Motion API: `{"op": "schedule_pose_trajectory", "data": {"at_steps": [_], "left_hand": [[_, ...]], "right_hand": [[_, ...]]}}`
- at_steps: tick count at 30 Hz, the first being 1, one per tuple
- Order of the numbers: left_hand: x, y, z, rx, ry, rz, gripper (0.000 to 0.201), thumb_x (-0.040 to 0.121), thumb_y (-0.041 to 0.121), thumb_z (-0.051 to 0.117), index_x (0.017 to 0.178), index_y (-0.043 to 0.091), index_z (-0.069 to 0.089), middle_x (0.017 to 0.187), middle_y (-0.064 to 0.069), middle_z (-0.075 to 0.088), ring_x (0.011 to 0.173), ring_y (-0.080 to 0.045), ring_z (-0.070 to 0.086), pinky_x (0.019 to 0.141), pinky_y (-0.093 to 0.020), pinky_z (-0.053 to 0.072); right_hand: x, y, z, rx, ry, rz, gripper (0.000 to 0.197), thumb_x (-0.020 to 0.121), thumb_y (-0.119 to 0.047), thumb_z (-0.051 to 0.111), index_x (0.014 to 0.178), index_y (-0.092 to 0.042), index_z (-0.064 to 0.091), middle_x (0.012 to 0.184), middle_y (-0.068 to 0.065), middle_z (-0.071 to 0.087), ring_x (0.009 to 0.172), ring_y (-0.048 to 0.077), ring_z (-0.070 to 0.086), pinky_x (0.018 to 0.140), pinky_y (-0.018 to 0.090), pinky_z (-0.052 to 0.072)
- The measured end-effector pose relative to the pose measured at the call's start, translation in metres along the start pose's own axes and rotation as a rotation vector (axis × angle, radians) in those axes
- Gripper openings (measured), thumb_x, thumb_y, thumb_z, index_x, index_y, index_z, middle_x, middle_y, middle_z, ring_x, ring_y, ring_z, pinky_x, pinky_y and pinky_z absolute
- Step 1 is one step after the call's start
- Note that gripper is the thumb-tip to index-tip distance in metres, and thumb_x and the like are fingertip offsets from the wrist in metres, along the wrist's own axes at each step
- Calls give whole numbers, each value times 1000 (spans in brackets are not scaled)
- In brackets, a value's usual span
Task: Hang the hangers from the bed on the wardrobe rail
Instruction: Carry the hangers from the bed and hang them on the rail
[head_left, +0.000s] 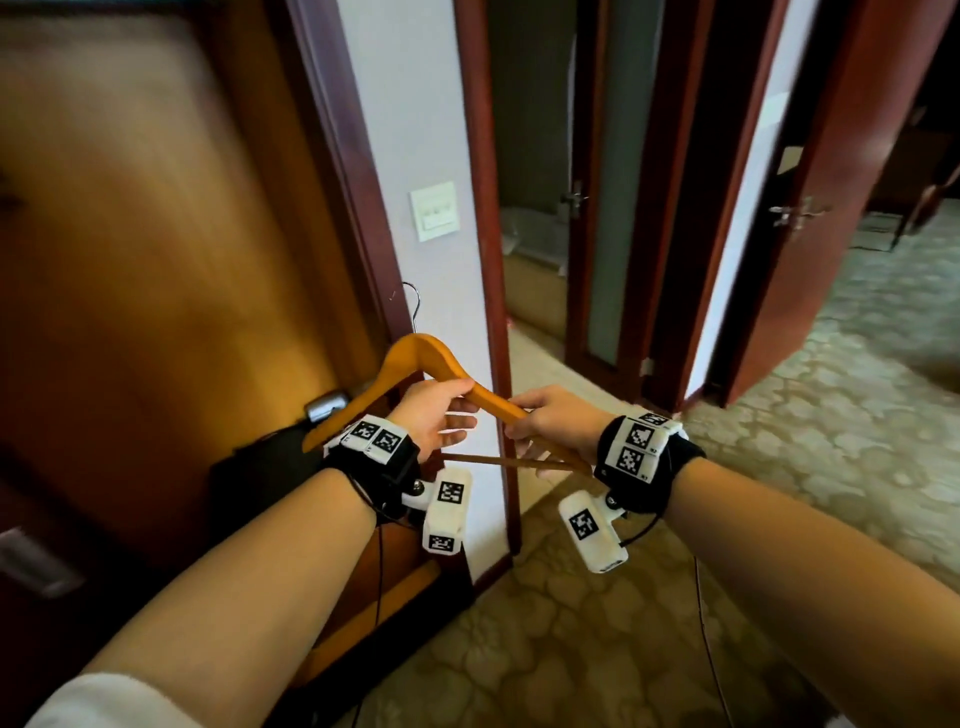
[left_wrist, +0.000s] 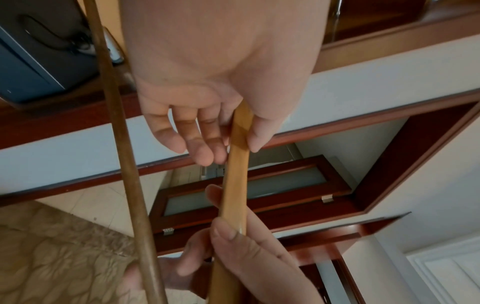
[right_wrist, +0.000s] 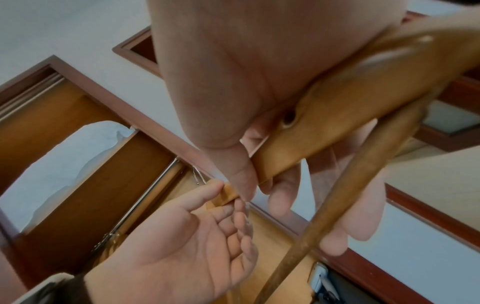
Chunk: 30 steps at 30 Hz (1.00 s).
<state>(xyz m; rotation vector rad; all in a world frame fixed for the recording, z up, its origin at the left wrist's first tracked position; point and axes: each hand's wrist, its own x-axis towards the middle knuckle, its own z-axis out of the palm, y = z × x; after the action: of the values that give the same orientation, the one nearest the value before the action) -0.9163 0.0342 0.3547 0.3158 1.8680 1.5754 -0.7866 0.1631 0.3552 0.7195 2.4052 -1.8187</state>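
Observation:
Both hands hold one wooden hanger (head_left: 415, 348) in front of the open wardrobe (head_left: 156, 234), its metal hook (head_left: 413, 301) pointing up. My left hand (head_left: 467, 400) pinches the hanger's right arm (left_wrist: 235, 185) between thumb and forefinger, with the other fingers loose. My right hand (head_left: 514, 415) grips the same arm (right_wrist: 324, 123) lower down, close to its end, thumb over it and fingers under. The thin lower bar (head_left: 498, 461) runs below both hands. In the right wrist view the chrome wardrobe rail (right_wrist: 145, 197) shows inside the wardrobe. The bed is out of view.
A dark safe (head_left: 260, 478) sits low in the wardrobe. A white wall strip with a light switch (head_left: 434, 210) stands just right of it. Beyond are red-brown door frames, a glazed door (head_left: 613, 208) and an open door (head_left: 831, 208). Patterned carpet (head_left: 623, 623) covers the floor.

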Motion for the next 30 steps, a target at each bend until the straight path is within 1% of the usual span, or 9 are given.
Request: {"op": "schedule_pose_trajectory", "data": {"at_steps": [3, 5, 10, 12, 16, 19, 22, 26, 30], "left_hand": [[7, 0, -24, -26, 47, 1, 16, 95, 31, 60, 91, 16, 64, 82, -4, 68, 77, -19, 64, 67, -30, 50], [15, 4, -41, -32, 69, 5, 17, 94, 32, 62, 92, 15, 65, 81, -4, 68, 77, -19, 65, 65, -30, 51], [48, 25, -87, -55, 95, 55, 16, 94, 30, 62, 91, 15, 65, 76, -3, 67, 72, -17, 64, 64, -29, 51], [63, 38, -108, -54, 100, 84, 17, 93, 30, 62, 92, 13, 65, 75, -3, 67, 71, -17, 65, 63, -28, 52], [96, 74, -154, -54, 122, 129, 17, 94, 29, 62, 91, 13, 63, 73, -3, 64, 67, -16, 64, 58, -28, 50], [118, 101, -193, -56, 145, 161, 16, 94, 29, 61, 90, 14, 60, 72, -2, 60, 63, -14, 62, 54, -26, 47], [135, 121, -231, -54, 169, 194, 14, 95, 27, 60, 90, 15, 58, 72, -1, 59, 61, -13, 61, 54, -25, 46], [147, 143, -276, -75, 221, 243, 11, 94, 25, 61, 92, 14, 60, 72, -1, 59, 57, -11, 62, 53, -25, 46], [148, 163, -305, -92, 273, 280, 10, 95, 20, 60, 89, 13, 58, 71, -1, 58, 53, -11, 61, 53, -25, 48]], "right_hand": [[18, -13, 15, -23, -50, -22, 21, 91, -9, 62, 111, -8, 63, 79, 16, 67, 75, 34, 73, 73, 49, 59], [31, -24, 25, -24, -63, -29, 20, 91, -10, 63, 111, -8, 62, 82, 17, 67, 80, 37, 73, 76, 51, 59], [74, -59, 47, -31, -67, -68, 14, 90, -8, 63, 104, -9, 63, 78, 16, 64, 74, 36, 72, 68, 43, 58], [94, -78, 54, -43, -52, -83, 15, 89, -8, 63, 104, -7, 63, 78, 16, 63, 75, 37, 72, 67, 41, 57], [139, -128, 72, -46, -42, -127, 15, 92, -6, 59, 106, -2, 61, 78, 17, 64, 76, 38, 71, 67, 43, 59], [173, -165, 91, -44, -60, -168, 10, 92, -2, 55, 100, -6, 60, 81, 19, 63, 74, 36, 70, 70, 47, 59], [205, -196, 111, -36, -77, -217, 13, 93, -1, 53, 104, -6, 58, 81, 18, 62, 75, 37, 69, 69, 46, 59], [237, -234, 138, -25, -110, -281, 10, 95, -1, 54, 103, -7, 57, 82, 18, 62, 78, 38, 68, 66, 44, 59], [256, -264, 157, -30, -113, -357, 10, 96, 0, 53, 98, -8, 58, 83, 18, 61, 80, 39, 66, 63, 42, 59]]}}
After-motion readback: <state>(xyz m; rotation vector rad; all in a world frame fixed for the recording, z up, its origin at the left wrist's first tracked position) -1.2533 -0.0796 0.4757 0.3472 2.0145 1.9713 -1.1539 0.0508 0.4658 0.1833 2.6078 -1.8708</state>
